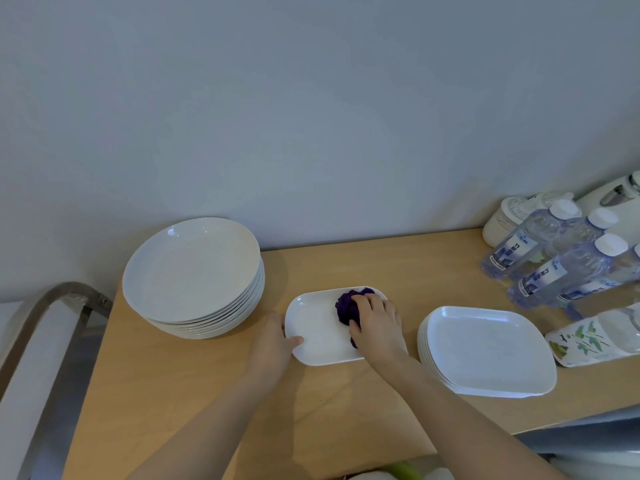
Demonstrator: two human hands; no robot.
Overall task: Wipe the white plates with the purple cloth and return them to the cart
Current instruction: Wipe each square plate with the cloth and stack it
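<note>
The right hand (375, 322) presses a bunched purple cloth (349, 306) onto a white rectangular plate (320, 327), fingers curled over it. The left hand (273, 341) grips the plate's left edge, thumb on the rim. The plate lies on the wooden counter (173, 393), between a stack of round plates (190, 271) and a stack of rectangular plates (485, 351). Water bottles (554, 258) stand at far right.

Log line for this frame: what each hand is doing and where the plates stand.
left hand: holds rectangular plate edge | right hand: presses purple cloth on it | round stack left | rectangular stack right
</note>
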